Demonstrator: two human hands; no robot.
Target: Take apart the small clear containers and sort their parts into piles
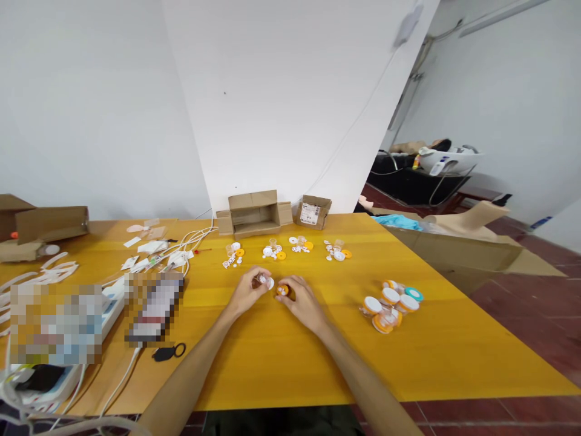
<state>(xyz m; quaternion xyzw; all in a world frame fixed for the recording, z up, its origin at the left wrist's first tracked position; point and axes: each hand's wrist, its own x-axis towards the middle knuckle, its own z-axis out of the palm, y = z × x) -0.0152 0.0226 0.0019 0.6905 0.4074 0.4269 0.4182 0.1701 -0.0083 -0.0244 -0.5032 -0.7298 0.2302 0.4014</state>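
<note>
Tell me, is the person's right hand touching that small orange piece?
Touching. The head view shows the right hand with its fingertips closed around the orange piece, no gap between them.

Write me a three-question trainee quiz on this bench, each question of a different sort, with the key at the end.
1. True or false: the cluster of capped pieces lies on the yellow table on the same side as the right hand.
2. The left hand pinches a pale piece. The small part in the right hand is: A orange, B green, C black.
3. How many heaps of loose parts lie in the row between the hands and the open cardboard box?
Key: 1 true; 2 A; 3 four.
</note>
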